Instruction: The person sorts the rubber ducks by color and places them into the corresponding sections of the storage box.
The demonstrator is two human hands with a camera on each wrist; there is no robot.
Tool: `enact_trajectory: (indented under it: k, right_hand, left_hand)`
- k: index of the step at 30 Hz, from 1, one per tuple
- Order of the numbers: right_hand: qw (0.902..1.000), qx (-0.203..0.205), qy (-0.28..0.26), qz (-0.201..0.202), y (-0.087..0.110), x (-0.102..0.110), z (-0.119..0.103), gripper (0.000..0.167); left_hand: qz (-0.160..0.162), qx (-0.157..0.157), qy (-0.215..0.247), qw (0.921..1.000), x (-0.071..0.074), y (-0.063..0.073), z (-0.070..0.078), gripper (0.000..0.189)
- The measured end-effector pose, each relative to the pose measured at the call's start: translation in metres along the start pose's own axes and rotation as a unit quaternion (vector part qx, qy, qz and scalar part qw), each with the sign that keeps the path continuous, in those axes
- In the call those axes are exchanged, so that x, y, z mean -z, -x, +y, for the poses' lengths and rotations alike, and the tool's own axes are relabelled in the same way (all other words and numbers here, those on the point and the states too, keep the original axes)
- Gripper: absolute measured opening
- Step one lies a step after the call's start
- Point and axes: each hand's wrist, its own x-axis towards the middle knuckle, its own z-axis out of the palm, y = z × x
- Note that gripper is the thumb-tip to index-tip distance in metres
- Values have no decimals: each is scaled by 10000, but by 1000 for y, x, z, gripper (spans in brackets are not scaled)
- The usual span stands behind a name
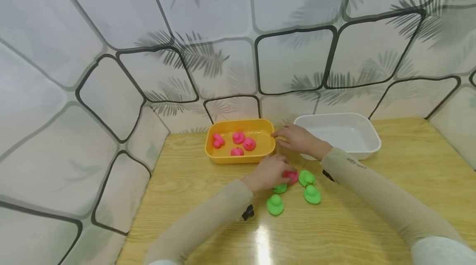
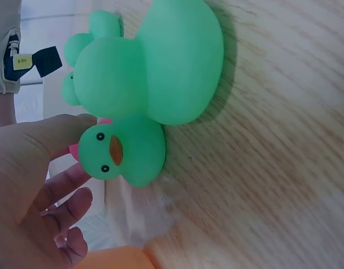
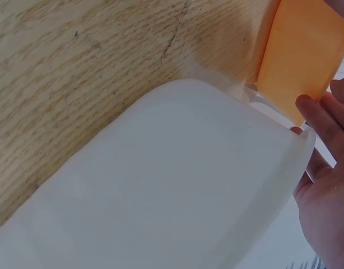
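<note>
Left forearm (image 1: pixel 202 221): extended from the near-left part of the counter (image 1: pixel 316 242) toward its far edge. Left hand (image 1: pixel 269 170): back upward, fingers (image 2: pixel 77 205) curled in a grip. Right forearm (image 1: pixel 386 201): extended diagonally from near right. Right hand (image 1: pixel 299 138): closer to the far edge, fingers outstretched leftward, slightly parted.

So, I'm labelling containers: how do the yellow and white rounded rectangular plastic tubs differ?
The yellow tub holds small pink toy ducks; the white tub shows none inside. The yellow tub looks smaller than the white tub. Both are open-topped, with rounded corners.
</note>
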Motion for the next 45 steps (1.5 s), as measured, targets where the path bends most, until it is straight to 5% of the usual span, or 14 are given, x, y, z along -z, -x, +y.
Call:
enact_trajectory:
  k: [23, 36, 45]
  right_hand:
    - [10000, 92, -19, 18, 2, 1, 1, 26]
    - [9998, 206, -52, 57, 1, 0, 2, 26]
    - [9997, 248, -49, 35, 1, 2, 2, 25]
  left_hand:
    - [991, -823, 331, 9911, 12, 15, -2, 31]
    - [1220, -737, 573, 9881, 30, 36, -18, 28]
    - [1246, -274, 679, 9895, 40, 49, -44, 29]
